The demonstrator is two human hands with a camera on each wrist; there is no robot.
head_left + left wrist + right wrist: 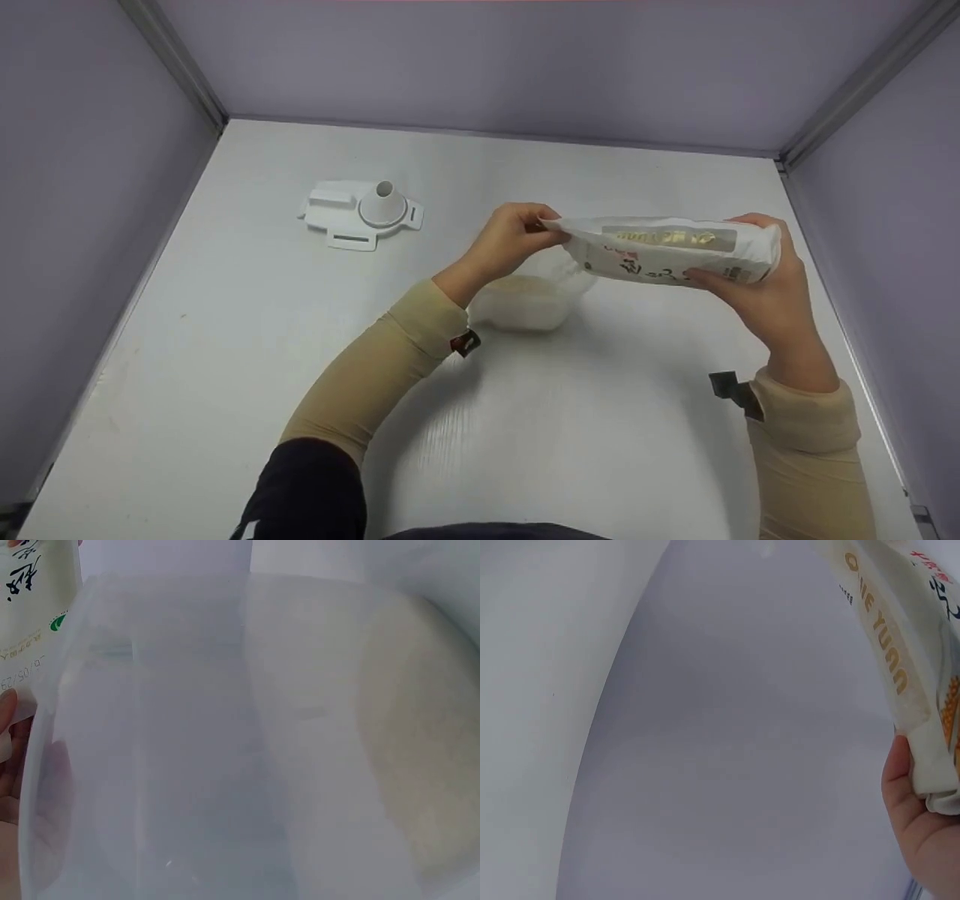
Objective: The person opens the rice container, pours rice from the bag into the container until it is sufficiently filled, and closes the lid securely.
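Note:
Both hands hold up a white printed food bag [667, 251], lying nearly level above the table. My right hand [776, 300] grips its right end, with the thumb across the printed front. At the other end, my left hand [510, 236] pinches the edge of the bag between thumb and fingers. Gold lettering and orange wheat ears show on the bag [892, 652] in the right wrist view. Below the left hand stands a translucent plastic container [525, 311] with something pale beige inside. Its wall [195, 735] fills much of the left wrist view.
On the back left of the white table [225, 360] lies a white plastic part [349, 214] with a round spout and slotted tabs. Grey-lilac panels [480, 75] enclose the table at the back and sides.

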